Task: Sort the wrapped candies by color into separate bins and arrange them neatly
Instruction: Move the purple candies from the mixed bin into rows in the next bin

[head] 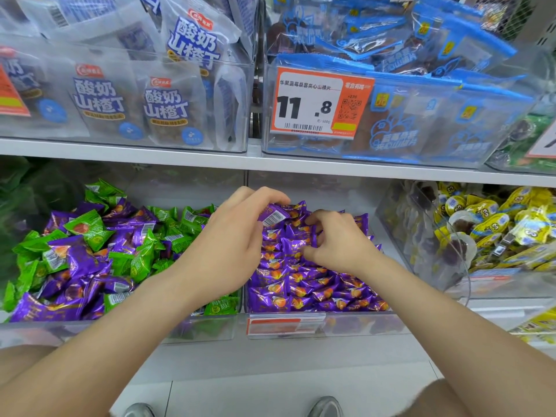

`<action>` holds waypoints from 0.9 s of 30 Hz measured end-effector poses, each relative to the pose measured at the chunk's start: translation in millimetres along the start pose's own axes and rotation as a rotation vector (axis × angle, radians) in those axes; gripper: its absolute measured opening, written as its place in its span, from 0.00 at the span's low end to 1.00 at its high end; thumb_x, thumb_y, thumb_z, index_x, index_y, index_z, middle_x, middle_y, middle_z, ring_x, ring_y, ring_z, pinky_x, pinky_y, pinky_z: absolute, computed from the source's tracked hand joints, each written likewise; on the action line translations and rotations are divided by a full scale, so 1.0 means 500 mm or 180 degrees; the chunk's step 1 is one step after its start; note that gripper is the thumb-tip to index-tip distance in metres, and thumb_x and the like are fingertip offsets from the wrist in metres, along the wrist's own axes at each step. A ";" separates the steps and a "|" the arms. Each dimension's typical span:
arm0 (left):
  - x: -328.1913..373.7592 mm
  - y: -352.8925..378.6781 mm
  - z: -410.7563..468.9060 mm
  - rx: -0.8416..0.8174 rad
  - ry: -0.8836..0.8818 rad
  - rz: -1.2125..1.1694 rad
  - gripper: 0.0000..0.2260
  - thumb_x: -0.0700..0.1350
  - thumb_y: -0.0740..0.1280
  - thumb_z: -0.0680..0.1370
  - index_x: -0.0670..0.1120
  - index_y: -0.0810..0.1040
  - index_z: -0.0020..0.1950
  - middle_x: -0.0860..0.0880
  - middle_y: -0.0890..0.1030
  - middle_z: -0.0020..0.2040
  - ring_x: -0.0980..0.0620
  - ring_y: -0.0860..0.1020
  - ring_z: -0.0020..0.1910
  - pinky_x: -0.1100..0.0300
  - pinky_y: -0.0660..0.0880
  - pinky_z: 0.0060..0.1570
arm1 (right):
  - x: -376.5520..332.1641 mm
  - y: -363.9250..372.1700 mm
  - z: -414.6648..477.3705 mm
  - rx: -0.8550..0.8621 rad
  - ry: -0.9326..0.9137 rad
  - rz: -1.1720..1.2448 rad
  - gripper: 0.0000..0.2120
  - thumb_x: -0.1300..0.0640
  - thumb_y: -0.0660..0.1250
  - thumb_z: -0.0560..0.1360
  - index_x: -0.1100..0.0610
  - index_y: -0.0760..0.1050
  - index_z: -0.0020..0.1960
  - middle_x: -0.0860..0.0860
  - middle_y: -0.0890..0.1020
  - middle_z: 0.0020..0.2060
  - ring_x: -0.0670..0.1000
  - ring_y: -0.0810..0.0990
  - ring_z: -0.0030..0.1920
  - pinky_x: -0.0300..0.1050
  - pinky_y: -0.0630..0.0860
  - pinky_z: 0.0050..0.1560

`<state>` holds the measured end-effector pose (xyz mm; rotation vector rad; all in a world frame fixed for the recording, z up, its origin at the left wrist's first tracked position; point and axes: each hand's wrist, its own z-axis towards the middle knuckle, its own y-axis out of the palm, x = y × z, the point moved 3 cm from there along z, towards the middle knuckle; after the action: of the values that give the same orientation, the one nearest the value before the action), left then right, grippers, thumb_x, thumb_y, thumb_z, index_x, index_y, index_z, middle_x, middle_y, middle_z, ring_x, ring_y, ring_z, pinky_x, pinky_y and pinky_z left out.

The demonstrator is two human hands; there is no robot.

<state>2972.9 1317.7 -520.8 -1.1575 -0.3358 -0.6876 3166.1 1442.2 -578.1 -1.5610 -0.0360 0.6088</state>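
Observation:
On the lower shelf a clear bin [210, 332] at the left holds a loose mix of green candies [93, 233] and purple candies [81, 260]. The middle bin [346, 326] holds only purple candies [313, 290], laid in rough rows. My left hand [231, 236] reaches across into the middle bin and grips a purple candy [272, 216] with its barcode side up, at the back of the pile. My right hand [340, 245] rests on the purple pile beside it, its curled fingers pinching a candy in the row.
A clear bin of yellow wrapped sweets [487, 230] stands to the right. The upper shelf [210, 155] carries bins of white snack bags [168, 106] and blue snack bags [421, 115] with an orange price tag [319, 100]. My shoes [325, 406] show on the tiled floor.

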 end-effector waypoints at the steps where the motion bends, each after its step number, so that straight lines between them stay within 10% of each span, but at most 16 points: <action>1: 0.000 -0.001 0.000 0.0010 0.0001 0.0004 0.24 0.35 0.61 0.83 0.59 0.70 0.72 0.59 0.71 0.53 0.61 0.73 0.52 0.67 0.68 0.50 | -0.001 -0.001 -0.002 -0.0009 0.0019 0.0047 0.31 0.45 0.77 0.68 0.54 0.77 0.69 0.49 0.79 0.43 0.55 0.81 0.58 0.46 0.78 0.54; 5: -0.004 -0.003 0.000 0.0143 -0.0206 -0.0185 0.18 0.41 0.68 0.82 0.56 0.69 0.67 0.61 0.77 0.57 0.63 0.75 0.57 0.68 0.70 0.53 | -0.022 -0.043 -0.010 0.0671 -0.0100 -0.0078 0.19 0.44 0.70 0.73 0.52 0.82 0.60 0.50 0.84 0.48 0.53 0.83 0.52 0.45 0.78 0.51; 7: -0.006 -0.007 0.002 0.0228 -0.0252 -0.0285 0.13 0.44 0.73 0.80 0.55 0.73 0.60 0.61 0.80 0.53 0.61 0.78 0.53 0.65 0.73 0.49 | -0.047 -0.074 -0.029 0.0804 -0.0186 0.1017 0.11 0.48 0.65 0.77 0.50 0.84 0.53 0.46 0.85 0.41 0.48 0.84 0.44 0.43 0.77 0.45; 11: 0.005 -0.017 0.007 0.0322 0.0017 -0.0285 0.12 0.45 0.79 0.74 0.58 0.83 0.54 0.59 0.80 0.47 0.59 0.79 0.45 0.66 0.74 0.45 | -0.107 -0.088 -0.084 -0.0507 -0.0370 0.3028 0.16 0.45 0.62 0.85 0.54 0.82 0.62 0.55 0.86 0.53 0.61 0.87 0.42 0.54 0.81 0.42; 21: 0.019 -0.012 0.003 0.0277 -0.0503 -0.1115 0.12 0.46 0.77 0.76 0.53 0.81 0.57 0.53 0.85 0.49 0.53 0.86 0.42 0.53 0.84 0.46 | -0.086 -0.097 -0.100 -0.0487 -0.0489 0.3189 0.10 0.65 0.71 0.80 0.60 0.83 0.61 0.59 0.87 0.50 0.52 0.85 0.49 0.46 0.80 0.53; 27: 0.013 -0.019 0.006 0.0245 -0.0998 -0.1568 0.05 0.43 0.80 0.73 0.49 0.88 0.47 0.48 0.88 0.38 0.44 0.87 0.39 0.43 0.85 0.46 | -0.093 -0.103 -0.101 -0.0472 -0.0799 0.2817 0.10 0.59 0.76 0.77 0.57 0.85 0.58 0.53 0.88 0.49 0.54 0.88 0.51 0.47 0.83 0.55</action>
<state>2971.9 1316.3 -509.1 -1.1169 -0.9261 -0.9104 3164.2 1383.3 -515.6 -1.5972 0.4510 1.5197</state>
